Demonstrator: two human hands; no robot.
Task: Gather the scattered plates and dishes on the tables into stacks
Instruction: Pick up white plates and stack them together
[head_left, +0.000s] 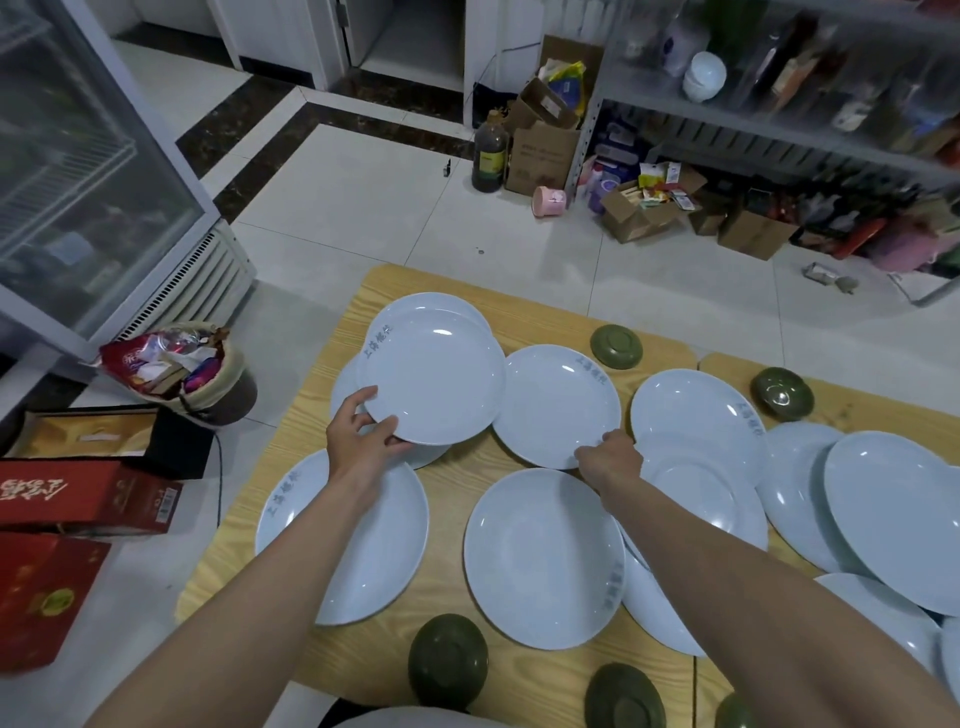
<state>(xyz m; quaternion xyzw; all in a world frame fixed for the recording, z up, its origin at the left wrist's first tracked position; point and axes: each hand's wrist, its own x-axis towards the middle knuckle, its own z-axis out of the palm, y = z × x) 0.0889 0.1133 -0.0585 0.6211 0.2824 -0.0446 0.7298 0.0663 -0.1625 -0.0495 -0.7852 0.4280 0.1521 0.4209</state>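
Plates, glossy pale-blue and shallow-rimmed, lie scattered and overlapping across a pale wood-grain worktop (457, 493), with small olive-green bowls (616, 346) among them. At left, the left hand (358, 431) pinches the near rim of a raised plate (434, 382) above others; at centre, the right hand (613, 457) closes its grip on the rim of the centre plate (558, 402). Such slick glaze could likely slip from an edge-only pinch, chipping the dishes below.

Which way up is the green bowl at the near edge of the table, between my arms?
Upside down: the green bowl shows its domed underside and flat foot ring, rim down on the table.
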